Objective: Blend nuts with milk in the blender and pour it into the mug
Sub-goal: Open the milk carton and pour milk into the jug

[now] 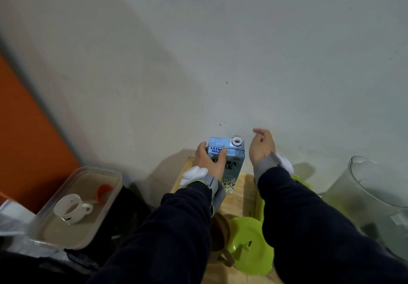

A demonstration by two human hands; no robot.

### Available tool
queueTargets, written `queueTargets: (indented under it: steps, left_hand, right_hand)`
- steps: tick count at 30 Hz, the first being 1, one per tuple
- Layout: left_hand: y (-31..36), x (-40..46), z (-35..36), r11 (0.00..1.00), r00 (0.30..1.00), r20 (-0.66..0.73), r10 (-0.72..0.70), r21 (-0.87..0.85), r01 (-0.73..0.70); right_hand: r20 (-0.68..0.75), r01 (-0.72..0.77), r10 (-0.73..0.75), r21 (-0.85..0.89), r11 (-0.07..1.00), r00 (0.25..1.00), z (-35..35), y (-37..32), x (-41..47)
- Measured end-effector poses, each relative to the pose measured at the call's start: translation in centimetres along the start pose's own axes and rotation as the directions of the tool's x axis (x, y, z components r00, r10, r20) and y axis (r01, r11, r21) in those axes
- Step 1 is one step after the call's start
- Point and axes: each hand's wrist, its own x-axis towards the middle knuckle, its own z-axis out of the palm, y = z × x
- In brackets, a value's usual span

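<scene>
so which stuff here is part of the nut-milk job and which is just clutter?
Job:
- milk carton, cap off, held by left hand
- blender jug
- green lid
- brown mug

Lying about:
- plastic tub
- white cup inside it
- orange scoop

The milk carton [229, 162] stands upright on the wooden board [241, 192] before me, against the wall [220, 51]. My left hand [209, 159] wraps it; my right hand [261, 145] is just right of it. The blender jug [375, 197] sits far right, a lid [249, 245] lies nearest me, and a cup [70, 209] lies in a tray [110, 197] at left.
</scene>
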Motion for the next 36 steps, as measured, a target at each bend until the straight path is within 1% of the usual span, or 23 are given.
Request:
queueTargets:
  steps: [1, 2, 4, 6, 8, 9, 11, 12, 14, 17, 21, 23, 25, 28, 30, 32, 34, 36]
  left_hand:
    - [-0.2, 0.1, -0.2, 0.997, 0.999, 0.029, -0.044, -0.069, 0.046]
    - [-0.5, 0.2, -0.3, 0.989, 0.994, 0.066, -0.089, -0.114, 0.097]
    - [-1.0, 0.4, -0.5, 0.974, 0.983, 0.141, -0.116, -0.18, 0.14]
    - [-1.2, 0.3, -0.3, 0.945, 0.974, 0.193, -0.122, -0.276, 0.173]
    - [-1.1, 0.4, 0.1, 0.912, 0.971, 0.2, -0.128, -0.362, 0.194]
    - [-1.0, 0.5, 0.2, 0.9, 0.971, 0.197, -0.137, -0.384, 0.205]
    - [-0.9, 0.4, 0.5, 0.897, 0.972, 0.18, -0.151, -0.387, 0.211]
    - [-1.1, 0.5, 0.7, 0.905, 0.973, 0.172, -0.152, -0.371, 0.207]
    - [-1.1, 0.4, 0.9, 0.924, 0.978, 0.158, -0.135, -0.336, 0.182]
    - [-0.1, 0.0, 1.1, 0.959, 0.99, 0.105, -0.091, -0.259, 0.116]
    - [1.8, -0.6, 1.6, 0.993, 0.997, 0.078, 0.021, -0.118, -0.012]
    - [3.6, -1.5, 2.3, 0.99, 0.99, 0.063, 0.123, -0.082, -0.117]
    - [5.0, -1.7, 2.5, 0.974, 0.974, 0.022, 0.226, -0.006, -0.226]
    - [8.3, -2.6, 3.5, 0.924, 0.932, 0.022, 0.361, 0.126, -0.361]
    - [10.4, -3.1, 4.5, 0.889, 0.91, 0.052, 0.411, 0.197, -0.413]
    - [12.1, -3.7, 5.6, 0.844, 0.883, 0.094, 0.46, 0.262, -0.468]
    - [13.7, -4.4, 6.9, 0.771, 0.84, 0.157, 0.52, 0.335, -0.541]
    - [14.5, -4.6, 7.4, 0.71, 0.814, 0.222, 0.537, 0.402, -0.578]
  right_hand:
    - [0.004, -0.136, 0.136, 0.048, 0.99, 0.991, 0.4, 1.2, 0.3]
    - [0.025, -0.234, 0.233, 0.049, 0.971, 0.972, 0.8, 2.3, 0.2]
    - [0.049, -0.325, 0.324, 0.009, 0.946, 0.945, 1.7, 4.1, -0.2]
    - [0.081, -0.377, 0.376, -0.004, 0.926, 0.923, 2.7, 5.8, -0.4]
    - [0.144, -0.433, 0.424, 0.036, 0.901, 0.894, 4.5, 8.7, 0.5]
    - [0.179, -0.458, 0.442, 0.056, 0.887, 0.879, 6.4, 12.4, 2.7]
    - [0.262, -0.504, 0.462, 0.122, 0.855, 0.847, 9.3, 17.2, 5.2]
    - [0.294, -0.55, 0.49, 0.177, 0.816, 0.821, 9.8, 17.6, 5.5]
    - [0.316, -0.616, 0.535, 0.282, 0.735, 0.783, 8.4, 14.6, 3.7]
    - [0.341, -0.621, 0.519, 0.406, 0.67, 0.784, 4.3, 7.0, -0.9]
    - [0.402, -0.638, 0.496, 0.505, 0.582, 0.77, 1.0, 3.6, -2.6]
    - [0.436, -0.633, 0.461, 0.574, 0.519, 0.773, -1.1, 2.2, -2.9]
    - [0.471, -0.624, 0.414, 0.648, 0.437, 0.779, -2.0, 0.7, -3.3]
    - [0.483, -0.57, 0.312, 0.751, 0.334, 0.818, -4.9, -1.1, -3.8]
    - [0.488, -0.546, 0.257, 0.799, 0.251, 0.834, -6.7, -1.9, -3.7]
    - [0.459, -0.491, 0.196, 0.855, 0.17, 0.867, -8.5, -2.3, -3.7]
    - [0.425, -0.444, 0.156, 0.889, 0.114, 0.892, -9.9, -1.9, -3.3]
    - [0.419, -0.429, 0.139, 0.902, 0.051, 0.897, -10.6, -1.8, -3.6]
